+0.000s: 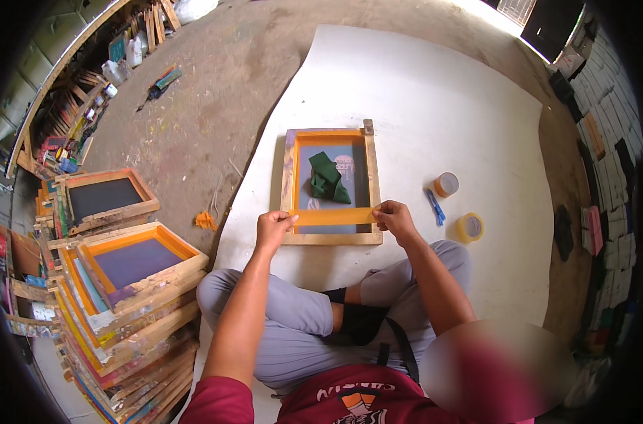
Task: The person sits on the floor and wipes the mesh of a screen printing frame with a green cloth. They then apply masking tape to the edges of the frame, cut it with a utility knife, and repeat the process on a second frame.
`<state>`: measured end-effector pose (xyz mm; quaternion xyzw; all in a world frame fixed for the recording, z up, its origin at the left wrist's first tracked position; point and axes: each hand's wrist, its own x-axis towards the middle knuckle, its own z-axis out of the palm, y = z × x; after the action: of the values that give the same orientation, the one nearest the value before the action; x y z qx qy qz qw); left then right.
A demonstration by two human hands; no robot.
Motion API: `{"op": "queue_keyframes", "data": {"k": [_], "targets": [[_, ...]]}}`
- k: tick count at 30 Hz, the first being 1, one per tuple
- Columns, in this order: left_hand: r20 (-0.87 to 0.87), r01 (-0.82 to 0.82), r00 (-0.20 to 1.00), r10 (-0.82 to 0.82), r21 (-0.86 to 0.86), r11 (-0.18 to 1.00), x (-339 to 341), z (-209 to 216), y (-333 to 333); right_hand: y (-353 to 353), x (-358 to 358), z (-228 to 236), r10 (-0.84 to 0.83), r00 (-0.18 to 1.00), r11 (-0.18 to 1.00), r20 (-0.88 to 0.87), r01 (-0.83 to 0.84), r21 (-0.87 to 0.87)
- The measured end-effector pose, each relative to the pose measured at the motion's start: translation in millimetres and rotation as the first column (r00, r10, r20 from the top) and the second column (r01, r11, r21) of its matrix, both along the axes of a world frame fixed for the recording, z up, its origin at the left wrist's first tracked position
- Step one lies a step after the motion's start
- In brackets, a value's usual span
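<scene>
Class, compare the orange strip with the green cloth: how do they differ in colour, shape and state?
The orange strip is orange; the green cloth is dark green.
The strip is long and straight, while the cloth is crumpled.
The strip is held between the left hand and right hand; neither hand touches the cloth.
Both appear within the wooden frame's outline.
</scene>
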<state>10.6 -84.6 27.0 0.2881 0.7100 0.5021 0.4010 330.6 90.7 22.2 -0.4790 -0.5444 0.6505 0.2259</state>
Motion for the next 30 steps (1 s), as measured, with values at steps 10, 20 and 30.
{"op": "queue_keyframes", "data": {"k": [10, 20, 30], "targets": [[-0.168, 0.087, 0.979, -0.117, -0.175, 0.981, -19, -9, 14, -13, -15, -19, -0.021, 0.956, 0.995, 0.294, -0.007, 0.095], [-0.108, 0.023, 0.993, -0.043, -0.182, 0.983, -21, -24, 11, -8, -20, -16, -0.055, 0.972, 0.998, 0.229, 0.051, 0.024], [-0.044, 0.091, 0.993, -0.11, -0.304, 0.948, -26, -10, 18, -12, -27, -1, -0.115, 0.95, 0.978, 0.29, 0.057, 0.202]]}}
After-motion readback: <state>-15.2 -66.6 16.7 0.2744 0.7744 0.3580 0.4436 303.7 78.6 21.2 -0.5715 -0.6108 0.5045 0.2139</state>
